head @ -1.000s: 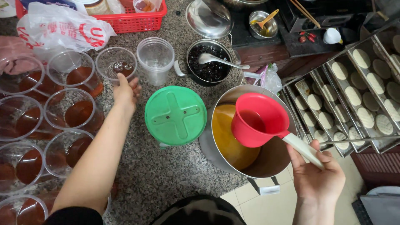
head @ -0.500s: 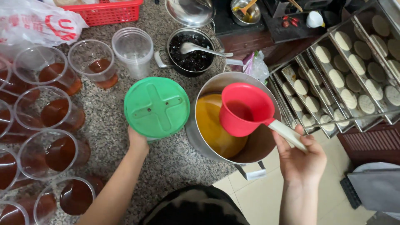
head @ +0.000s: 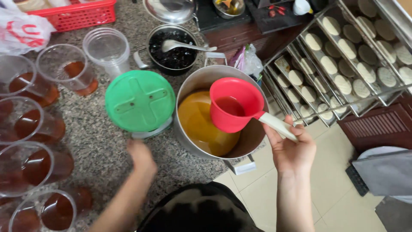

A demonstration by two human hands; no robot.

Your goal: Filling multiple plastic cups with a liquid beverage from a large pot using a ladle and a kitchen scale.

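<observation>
Over the steel pot (head: 206, 86) of amber liquid, the right hand (head: 292, 148) grips a red ladle (head: 234, 105) level so drips fall back in, while the blurred left hand (head: 140, 155), grasp unclear, hovers empty-looking near the green lid (head: 140, 101).

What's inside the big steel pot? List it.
The pot holds amber liquid pooled low on one side. The red ladle, held by the right hand, hangs over it with some liquid in it, hiding part of the pot's inside.

My counter (head: 98, 141) is speckled grey granite, floor (head: 334, 172) is pale cream tile. Metal rack (head: 343, 56) with trays on my right, dark wooden louvred panel (head: 377, 129) beside it. Soft, even daylight.
</observation>
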